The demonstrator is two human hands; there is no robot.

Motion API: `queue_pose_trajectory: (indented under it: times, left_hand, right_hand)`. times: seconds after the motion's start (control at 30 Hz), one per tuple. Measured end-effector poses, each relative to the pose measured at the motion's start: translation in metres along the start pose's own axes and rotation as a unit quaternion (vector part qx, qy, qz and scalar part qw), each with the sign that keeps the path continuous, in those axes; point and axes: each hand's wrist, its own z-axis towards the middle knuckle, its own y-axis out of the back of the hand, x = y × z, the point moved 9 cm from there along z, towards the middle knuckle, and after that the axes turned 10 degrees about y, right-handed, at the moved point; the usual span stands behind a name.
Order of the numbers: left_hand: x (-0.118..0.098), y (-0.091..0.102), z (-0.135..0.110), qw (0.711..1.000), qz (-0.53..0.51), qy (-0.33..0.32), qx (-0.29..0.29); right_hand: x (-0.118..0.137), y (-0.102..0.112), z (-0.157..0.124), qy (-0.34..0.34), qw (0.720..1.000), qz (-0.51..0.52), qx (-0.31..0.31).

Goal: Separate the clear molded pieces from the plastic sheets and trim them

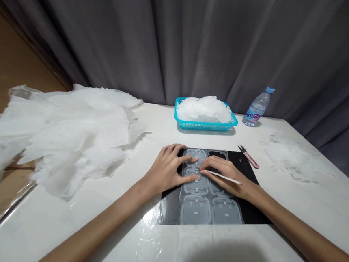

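A clear plastic sheet with several grey rounded-square pieces (pixel 195 210) lies over a black mat (pixel 252 214). My left hand (pixel 173 165) rests on the sheet's left side, thumb and fingers spread around the middle of the left column. Pinched in my right hand (pixel 222 171) is a thin white pen-like stick (pixel 227 178). Its tip is hidden by my fingertips, which are down on the sheet between the two columns. The upper right spot of the sheet shows a dark rounded shape (pixel 215 154) instead of a grey piece, partly behind my right hand.
Pink-handled thread snips (pixel 252 160) lie at the mat's right edge. Behind stands a blue basket (pixel 206 127) of white film scraps, with a water bottle (pixel 257 108) beside it. A large heap of white film (pixel 80 135) covers the left; thin scraps (pixel 293 157) lie right.
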Motion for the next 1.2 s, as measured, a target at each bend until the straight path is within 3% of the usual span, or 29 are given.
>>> queue_pose_trajectory:
  times: [0.17, 0.37, 0.57, 0.73, 0.83, 0.97, 1.07, 1.2]
  left_hand:
    - [0.002, -0.003, 0.0, 0.998, -0.058, 0.017, 0.032]
    - [0.015, 0.012, -0.005, 0.987, -0.07, 0.136, -0.055]
    - [0.018, 0.003, -0.01, 0.97, -0.141, 0.198, -0.011]
    - [0.023, -0.015, -0.008, 0.919, -0.318, 0.23, 0.039]
    - [0.023, -0.022, -0.008, 0.905, -0.351, 0.232, 0.065]
    - [0.023, -0.026, -0.008, 0.903, -0.354, 0.222, 0.098]
    - [0.026, -0.02, -0.007, 0.908, -0.349, 0.213, 0.089]
    - [0.027, 0.007, -0.007, 0.915, -0.328, 0.236, -0.009]
  right_hand:
    - [0.005, -0.008, 0.003, 0.061, 0.996, -0.057, 0.025]
    - [-0.002, -0.009, 0.008, 0.041, 0.992, -0.11, 0.038]
    - [-0.003, -0.014, 0.006, 0.094, 0.978, -0.182, 0.028]
    - [0.006, -0.011, 0.007, 0.086, 0.982, -0.167, 0.011]
    - [-0.009, 0.017, 0.013, 0.022, 0.992, -0.094, -0.083]
    - [-0.042, 0.077, 0.014, -0.075, 0.967, -0.096, -0.223]
    - [-0.044, 0.103, 0.012, -0.093, 0.961, -0.089, -0.244]
    - [-0.019, 0.099, 0.009, -0.108, 0.969, -0.041, -0.22]
